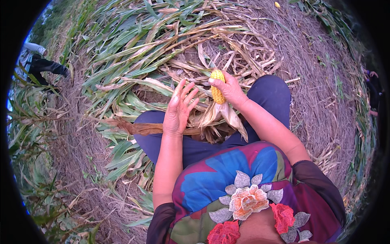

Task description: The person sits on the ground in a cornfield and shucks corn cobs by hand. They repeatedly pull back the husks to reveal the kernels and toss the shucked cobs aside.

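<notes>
Above my lap, my right hand (228,88) grips a yellow ear of corn (217,94) upright, its thumb across the kernels. Pale dry husk leaves (228,117) are peeled down and hang from the ear's lower end. To the left of the ear, my left hand (180,108) is raised with its fingers apart and nothing in it. A brown dried leaf (147,128) stretches across my left thigh, passing by my left wrist. My bent knees, in dark trousers (271,97), lie on both sides of the corn.
Cut corn stalks and leaves (137,52) are heaped before me. Another ear of corn (277,5) lies on the straw-covered ground (313,70) at the far right. One person (39,65) stands at the left rim; another (374,88) is partly visible at the right. Standing plants (33,146) line the left.
</notes>
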A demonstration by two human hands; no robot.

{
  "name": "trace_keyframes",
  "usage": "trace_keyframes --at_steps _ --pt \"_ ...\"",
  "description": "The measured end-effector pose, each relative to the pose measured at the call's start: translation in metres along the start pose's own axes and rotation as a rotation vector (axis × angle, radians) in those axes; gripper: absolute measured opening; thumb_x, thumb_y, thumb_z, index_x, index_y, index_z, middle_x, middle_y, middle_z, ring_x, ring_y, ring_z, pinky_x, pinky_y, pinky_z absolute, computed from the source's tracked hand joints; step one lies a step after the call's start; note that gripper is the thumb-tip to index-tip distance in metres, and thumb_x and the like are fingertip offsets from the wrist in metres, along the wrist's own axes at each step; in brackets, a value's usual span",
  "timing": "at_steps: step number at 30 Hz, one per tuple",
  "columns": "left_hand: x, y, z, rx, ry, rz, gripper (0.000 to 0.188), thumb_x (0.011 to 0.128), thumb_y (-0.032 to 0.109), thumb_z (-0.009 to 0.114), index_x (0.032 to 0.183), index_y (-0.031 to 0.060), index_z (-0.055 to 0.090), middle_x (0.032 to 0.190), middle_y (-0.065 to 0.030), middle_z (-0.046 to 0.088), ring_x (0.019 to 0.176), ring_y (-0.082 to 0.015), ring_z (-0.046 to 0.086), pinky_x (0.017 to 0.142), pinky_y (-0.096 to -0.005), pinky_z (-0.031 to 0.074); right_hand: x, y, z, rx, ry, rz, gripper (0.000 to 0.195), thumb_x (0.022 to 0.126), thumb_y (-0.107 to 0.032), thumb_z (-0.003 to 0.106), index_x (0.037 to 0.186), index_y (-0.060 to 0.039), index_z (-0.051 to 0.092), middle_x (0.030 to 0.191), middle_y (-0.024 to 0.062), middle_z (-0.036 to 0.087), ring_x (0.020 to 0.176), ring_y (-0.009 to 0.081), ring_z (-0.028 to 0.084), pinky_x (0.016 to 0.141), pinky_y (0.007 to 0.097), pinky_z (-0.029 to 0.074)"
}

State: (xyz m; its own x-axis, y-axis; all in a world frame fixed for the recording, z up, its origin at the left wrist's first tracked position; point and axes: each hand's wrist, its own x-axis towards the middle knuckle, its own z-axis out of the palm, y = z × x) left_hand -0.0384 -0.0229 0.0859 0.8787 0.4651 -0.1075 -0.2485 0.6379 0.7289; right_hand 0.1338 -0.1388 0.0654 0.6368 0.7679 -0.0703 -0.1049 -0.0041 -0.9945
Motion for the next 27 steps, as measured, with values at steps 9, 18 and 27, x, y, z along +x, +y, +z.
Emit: trace_keyframes --at_steps 9,18,27 --pt "0.011 -0.061 0.024 0.113 0.167 0.211 0.059 0.087 0.005 0.065 0.137 0.0033 0.035 0.122 -0.0067 0.053 0.109 -0.0161 0.055 0.095 -0.0306 0.046 -0.017 0.010 0.019 -0.138 -0.223 -0.119 0.077 0.082 -0.045 0.068 0.136 0.0023 0.040 0.127 0.0182 0.052 0.119 0.0245 0.050 0.101 0.0341 0.040" --pt "0.008 -0.049 0.016 -0.012 0.371 0.315 0.048 0.084 0.009 0.064 0.125 0.0044 0.040 0.103 -0.0130 0.058 0.095 -0.0250 0.060 0.088 -0.0381 0.051 -0.022 0.025 0.025 -0.126 -0.553 0.253 0.058 0.071 -0.022 0.073 0.121 0.0025 0.055 0.111 0.0131 0.063 0.103 0.0194 0.058 0.093 0.0308 0.044" --pt "0.006 -0.047 -0.008 0.063 0.419 0.015 0.028 0.086 0.020 0.064 0.103 0.0048 0.049 0.077 -0.0092 0.059 0.062 -0.0198 0.060 0.058 -0.0316 0.053 -0.051 0.012 0.037 -1.060 -0.720 -0.017 0.028 0.077 -0.024 0.062 0.092 -0.0002 0.060 0.084 0.0205 0.067 0.079 0.0356 0.066 0.072 0.0440 0.053"
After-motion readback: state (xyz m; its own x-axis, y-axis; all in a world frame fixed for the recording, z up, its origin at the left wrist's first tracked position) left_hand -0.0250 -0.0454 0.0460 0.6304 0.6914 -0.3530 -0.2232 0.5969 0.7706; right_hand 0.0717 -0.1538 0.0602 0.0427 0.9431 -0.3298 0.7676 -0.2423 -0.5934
